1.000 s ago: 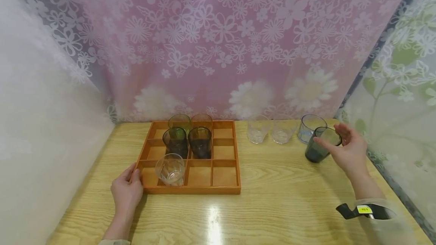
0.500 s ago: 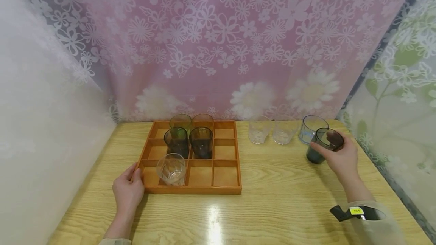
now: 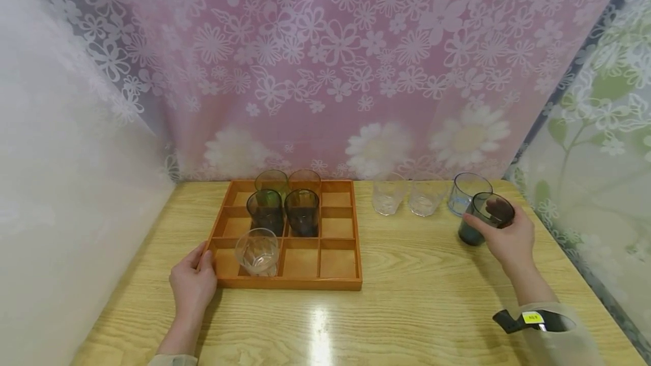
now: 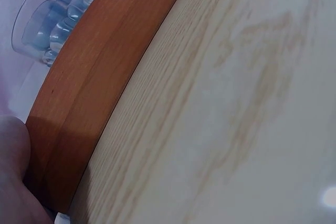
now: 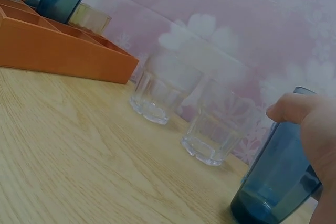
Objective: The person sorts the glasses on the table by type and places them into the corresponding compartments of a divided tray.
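Observation:
My right hand (image 3: 511, 242) holds a dark tinted drinking glass (image 3: 472, 230) at the table's right side, thumb on the near side and fingers behind it. In the right wrist view this glass (image 5: 278, 171) looks blue, its base at or very near the tabletop. My left hand (image 3: 193, 281) grips the left front side of a divided wooden tray (image 3: 295, 283). Two dark glasses (image 3: 302, 216) stand in the tray's middle row, with a green glass (image 3: 269, 179) and a brownish one (image 3: 308, 178) behind. A clear glass (image 3: 257, 252) sits in the front row.
Two clear glasses (image 3: 388, 195) (image 3: 425, 196) stand in a row right of the tray. A blue-rimmed clear glass (image 3: 460, 194) is just behind the held one. A pink flowered curtain (image 3: 325, 72) hangs along the table's back edge.
My right hand has moved slightly left and its fingers have come in round the dark glass, which barely moved. The left hand still grips the tray.

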The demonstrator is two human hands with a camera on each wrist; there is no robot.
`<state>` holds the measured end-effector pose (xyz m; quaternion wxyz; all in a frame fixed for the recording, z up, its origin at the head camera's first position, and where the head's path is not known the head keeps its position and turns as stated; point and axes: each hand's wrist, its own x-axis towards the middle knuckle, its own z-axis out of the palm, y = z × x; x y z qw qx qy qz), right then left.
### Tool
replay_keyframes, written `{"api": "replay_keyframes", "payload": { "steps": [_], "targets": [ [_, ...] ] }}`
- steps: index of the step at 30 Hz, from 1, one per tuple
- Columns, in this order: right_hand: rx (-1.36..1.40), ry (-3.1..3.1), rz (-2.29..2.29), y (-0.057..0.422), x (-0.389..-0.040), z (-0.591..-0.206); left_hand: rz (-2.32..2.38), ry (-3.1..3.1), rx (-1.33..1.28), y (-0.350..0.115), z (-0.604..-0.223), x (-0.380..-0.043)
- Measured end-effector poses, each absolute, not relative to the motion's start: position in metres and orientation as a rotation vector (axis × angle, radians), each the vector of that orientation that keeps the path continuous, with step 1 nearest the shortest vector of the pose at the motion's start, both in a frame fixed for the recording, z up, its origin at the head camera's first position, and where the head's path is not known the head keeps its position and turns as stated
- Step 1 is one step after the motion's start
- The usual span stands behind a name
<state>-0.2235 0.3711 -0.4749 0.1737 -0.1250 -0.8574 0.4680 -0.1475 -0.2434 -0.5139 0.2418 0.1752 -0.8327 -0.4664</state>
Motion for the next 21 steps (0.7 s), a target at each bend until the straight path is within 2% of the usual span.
{"api": "replay_keyframes", "payload": {
  "steps": [9, 21],
  "targets": [
    [-0.305, -2.352, 1.454, 0.358, -0.216, -0.456, -1.278, -2.283, 0.489, -0.245, -0.516, -0.148],
    [-0.067, -2.254, 1.553, 0.306, -0.21, -0.433, -1.288, -2.299, 0.498, -0.245, -0.515, -0.148]
  ]
}}
